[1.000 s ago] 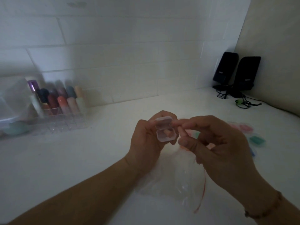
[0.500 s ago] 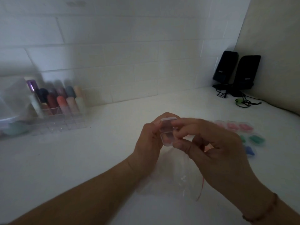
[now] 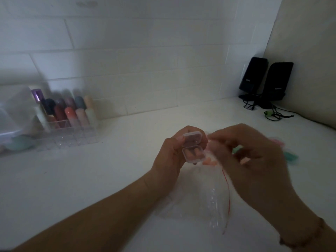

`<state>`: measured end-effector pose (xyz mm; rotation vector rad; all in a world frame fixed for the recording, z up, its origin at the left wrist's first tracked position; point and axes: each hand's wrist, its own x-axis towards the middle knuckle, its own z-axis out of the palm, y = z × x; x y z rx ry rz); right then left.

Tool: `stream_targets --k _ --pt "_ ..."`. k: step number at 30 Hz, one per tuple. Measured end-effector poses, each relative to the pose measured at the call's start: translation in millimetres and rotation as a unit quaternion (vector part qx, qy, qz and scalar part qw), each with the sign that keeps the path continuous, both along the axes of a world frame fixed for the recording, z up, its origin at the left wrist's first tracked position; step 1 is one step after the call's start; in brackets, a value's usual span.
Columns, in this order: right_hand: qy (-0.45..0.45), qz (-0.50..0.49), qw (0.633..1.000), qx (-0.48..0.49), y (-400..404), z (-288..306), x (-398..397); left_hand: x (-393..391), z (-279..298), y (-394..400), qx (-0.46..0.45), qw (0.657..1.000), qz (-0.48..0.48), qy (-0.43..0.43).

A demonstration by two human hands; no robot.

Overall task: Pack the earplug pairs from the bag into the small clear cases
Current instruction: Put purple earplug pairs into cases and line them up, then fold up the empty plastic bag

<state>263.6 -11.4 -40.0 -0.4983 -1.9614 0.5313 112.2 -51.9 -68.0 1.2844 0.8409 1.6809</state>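
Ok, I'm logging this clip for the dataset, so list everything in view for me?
small clear case: one, lid open, orange earplugs inside, in the left hand
plastic bag: one, clear with red strip, on the counter under the hands
loose earplugs: orange, count unclear, at the bag's mouth
filled cases: pink and green, count unclear, behind the right hand
clear organiser: one, holds coloured tubes, far left
speakers: two, black, far right corner
left hand: holds the case
right hand: blurred, beside the case
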Motion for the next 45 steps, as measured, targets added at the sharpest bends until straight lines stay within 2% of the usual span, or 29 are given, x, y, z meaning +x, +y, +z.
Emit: stream_targets --k 2,4,6,8,11,14,16,18,20,25,28,30,32,34,36,40,43,45 --pt "0.057 -0.025 0.996 -0.058 3.7 4.5 4.6 0.3 1.3 -0.2 -0.003 1.000 0.014 0.012" --pt "0.054 -0.025 0.989 -0.134 5.5 5.9 5.5 0.4 2.7 -1.1 -0.003 0.999 0.020 0.031" --pt "0.029 0.019 0.975 -0.219 4.8 4.1 3.2 0.5 1.2 -1.1 -0.010 0.996 0.035 0.076" --pt "-0.017 0.040 0.968 -0.246 1.5 -1.7 -1.1 2.1 -1.2 -2.0 -0.002 0.988 0.039 0.146" --pt "-0.024 0.050 0.964 -0.261 0.2 -7.1 -5.5 0.1 -6.2 -6.7 0.052 0.968 0.016 0.243" --pt "0.007 0.058 0.948 -0.314 7.5 -9.6 -2.6 -4.3 -5.4 -6.6 0.062 0.961 0.050 0.264" --pt "0.021 0.069 0.937 -0.343 10.2 -8.7 -0.2 -4.3 -4.7 -3.5 0.068 0.950 0.123 0.278" --pt "0.014 0.075 0.935 -0.347 10.6 -9.0 0.0 -5.5 -5.1 -0.6 0.083 0.929 0.182 0.311" --pt "0.008 0.076 0.935 -0.347 10.8 -9.1 0.4 -7.4 -4.6 0.1 0.096 0.919 0.196 0.327" --pt "0.061 0.018 0.958 -0.280 15.4 -3.5 3.1 -10.2 -4.1 0.4 0.095 0.904 0.162 0.383" --pt "0.115 -0.012 0.958 -0.264 26.5 8.9 18.2 -13.4 -2.0 -6.9 0.086 0.889 0.146 0.426" --pt "0.152 -0.018 0.948 -0.277 38.9 20.3 39.2 -18.3 -1.0 -14.1 0.076 0.865 0.143 0.474" --pt "0.165 -0.037 0.945 -0.279 53.0 25.7 68.6 -23.7 0.3 -19.7 0.056 0.821 0.164 0.543" --pt "0.121 -0.114 0.952 -0.258 67.7 19.5 100.4 -26.7 3.7 -22.4 0.020 0.787 0.199 0.584" --pt "0.005 -0.209 0.946 -0.250 80.7 5.5 126.9 -27.9 6.3 -23.9 -0.008 0.783 0.218 0.582" --pt "-0.107 -0.236 0.900 -0.352 89.1 -23.9 146.2 -39.6 -1.1 -27.2 -0.080 0.759 0.208 0.612" --pt "-0.205 -0.292 0.887 -0.293 88.8 -35.3 146.4 -52.6 -7.9 -35.3 -0.173 0.726 0.216 0.630" --pt "-0.237 -0.320 0.881 -0.256 87.0 -38.8 148.4 -51.9 -6.4 -41.5 -0.199 0.717 0.206 0.635"
